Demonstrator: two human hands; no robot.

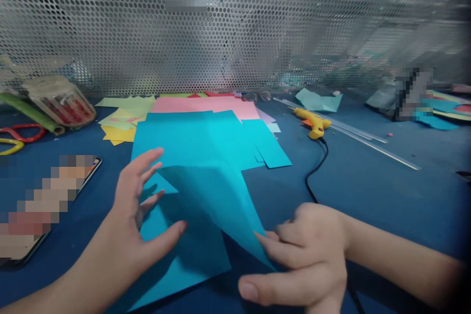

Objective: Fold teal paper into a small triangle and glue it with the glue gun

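Note:
A bright blue sheet of paper point(235, 206) is lifted and curved in front of me, its near edge raised off the paper below. My right hand point(312, 252) has its fingers at the sheet's lower right corner, which appears caught between them; the thumb sticks out apart from the paper. My left hand point(138, 206) is open, fingers spread and curved, at the sheet's left edge, with nothing in its grasp. Beneath lies another blue sheet point(184, 260), partly shaded. More blue paper point(172, 132) lies flat just beyond.
Pink paper point(202, 106) and yellow scraps point(119, 134) lie behind. A yellow glue gun point(314, 125) with a black cord and clear glue sticks point(375, 147) lie right. Left are a phone point(55, 211), scissors point(27, 132) and a jar point(62, 100). Perforated metal point(235, 34) closes the back.

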